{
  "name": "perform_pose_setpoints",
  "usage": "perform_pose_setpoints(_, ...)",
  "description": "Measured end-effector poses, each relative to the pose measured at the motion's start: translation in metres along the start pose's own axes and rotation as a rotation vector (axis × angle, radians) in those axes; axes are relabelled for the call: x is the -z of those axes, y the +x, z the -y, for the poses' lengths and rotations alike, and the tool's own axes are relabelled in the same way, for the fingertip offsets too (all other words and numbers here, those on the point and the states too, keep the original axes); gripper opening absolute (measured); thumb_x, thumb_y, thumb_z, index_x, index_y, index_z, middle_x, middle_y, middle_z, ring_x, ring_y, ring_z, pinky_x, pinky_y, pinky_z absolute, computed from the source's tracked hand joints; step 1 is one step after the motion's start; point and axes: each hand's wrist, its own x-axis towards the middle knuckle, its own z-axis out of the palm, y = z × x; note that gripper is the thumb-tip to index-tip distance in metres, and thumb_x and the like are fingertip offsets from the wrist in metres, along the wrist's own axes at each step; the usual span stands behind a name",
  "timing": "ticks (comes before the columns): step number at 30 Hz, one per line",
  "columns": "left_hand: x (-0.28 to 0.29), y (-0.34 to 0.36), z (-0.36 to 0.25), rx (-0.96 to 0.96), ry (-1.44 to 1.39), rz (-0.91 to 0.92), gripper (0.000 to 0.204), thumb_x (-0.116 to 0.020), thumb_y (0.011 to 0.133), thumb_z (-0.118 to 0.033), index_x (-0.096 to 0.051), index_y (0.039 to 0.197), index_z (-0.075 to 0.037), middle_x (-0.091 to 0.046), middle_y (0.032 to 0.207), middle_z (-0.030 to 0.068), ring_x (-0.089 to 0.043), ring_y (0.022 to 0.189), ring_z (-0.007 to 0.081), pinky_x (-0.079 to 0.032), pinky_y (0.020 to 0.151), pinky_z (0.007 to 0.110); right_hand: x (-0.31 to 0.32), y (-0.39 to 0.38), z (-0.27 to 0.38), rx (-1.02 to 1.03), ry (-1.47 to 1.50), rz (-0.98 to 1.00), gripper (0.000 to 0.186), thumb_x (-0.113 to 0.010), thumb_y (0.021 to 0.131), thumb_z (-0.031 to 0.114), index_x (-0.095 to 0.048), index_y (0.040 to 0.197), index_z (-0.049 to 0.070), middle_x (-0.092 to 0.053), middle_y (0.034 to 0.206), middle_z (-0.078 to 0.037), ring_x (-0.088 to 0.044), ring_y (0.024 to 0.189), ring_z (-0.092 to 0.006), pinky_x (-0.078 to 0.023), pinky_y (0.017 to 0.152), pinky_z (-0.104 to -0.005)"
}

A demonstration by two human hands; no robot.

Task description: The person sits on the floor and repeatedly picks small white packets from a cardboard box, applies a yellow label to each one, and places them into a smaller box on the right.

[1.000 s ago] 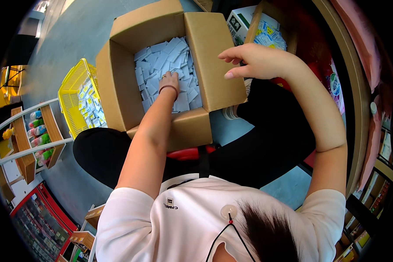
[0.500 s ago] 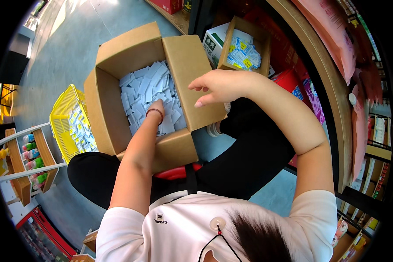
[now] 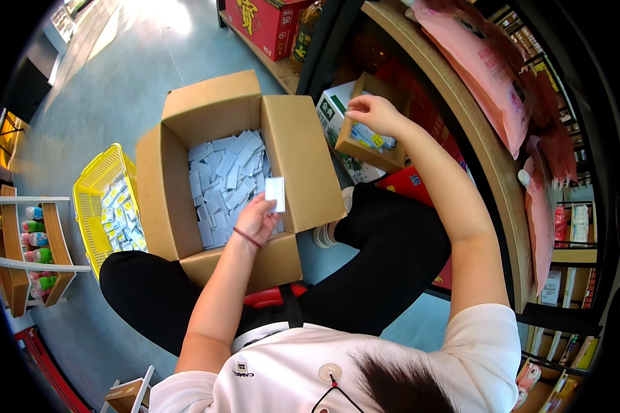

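My left hand grips a small white card above the large open cardboard box, whose inside is heaped with similar pale cards. My right hand hovers at the left edge of a smaller cardboard box, fingers loosely bent and apart, with nothing visible in them. That box holds blue, white and yellow labels, partly hidden by my hand. A yellow basket of labels with yellow marks stands left of the large box.
A white carton sits beside the small box. A wooden shelf with pink bags runs along the right. A red carton is on a rack at the back. Left are display racks with colourful items. My bent legs border the large box.
My left hand has lifted out of the pale cards holding one card. My right hand has moved from over the large box's flap to the smaller box. The view has shifted.
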Motion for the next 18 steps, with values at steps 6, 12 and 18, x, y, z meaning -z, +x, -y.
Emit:
perform_pose_setpoints(6, -0.002, -0.013, 0.019, -0.031, -0.142, 0.138, 0.025, -0.054, 0.086, -0.006, -0.053, 0.111, -0.006, -0.059, 0.092, 0.0012, -0.055, 0.076, 0.0084, -0.045, 0.064, 0.02, -0.016, 0.003, -0.102, -0.352, -0.33, -0.131, 0.057, -0.073, 0.067, 0.032, -0.056, 0.114, 0.004, -0.059, 0.11, -0.018, -0.057, 0.101, -0.0284, -0.044, 0.089, -0.0331)
perform_pose_setpoints(12, -0.003, -0.022, 0.019, -0.037, -0.149, 0.227, 0.027, -0.054, 0.088, -0.008, -0.052, 0.114, -0.006, -0.058, 0.093, 0.0004, -0.051, 0.074, 0.0068, -0.044, 0.066, 0.02, -0.018, -0.002, -0.108, -0.425, -0.415, -0.041, 0.078, -0.077, 0.059, 0.04, -0.05, 0.12, -0.001, -0.053, 0.119, -0.02, -0.053, 0.108, -0.0301, -0.041, 0.093, -0.0346)
perform_pose_setpoints(18, -0.005, -0.024, 0.019, -0.061, -0.111, 0.287, 0.03, -0.053, 0.088, -0.009, -0.05, 0.118, -0.006, -0.057, 0.095, -0.0002, -0.05, 0.076, 0.007, -0.044, 0.068, 0.02, -0.03, 0.002, -0.105, -0.431, -0.479, -0.029, 0.06, -0.081, 0.057, 0.035, -0.057, 0.101, 0.002, -0.06, 0.104, -0.017, -0.058, 0.098, -0.0294, -0.045, 0.084, -0.0341)
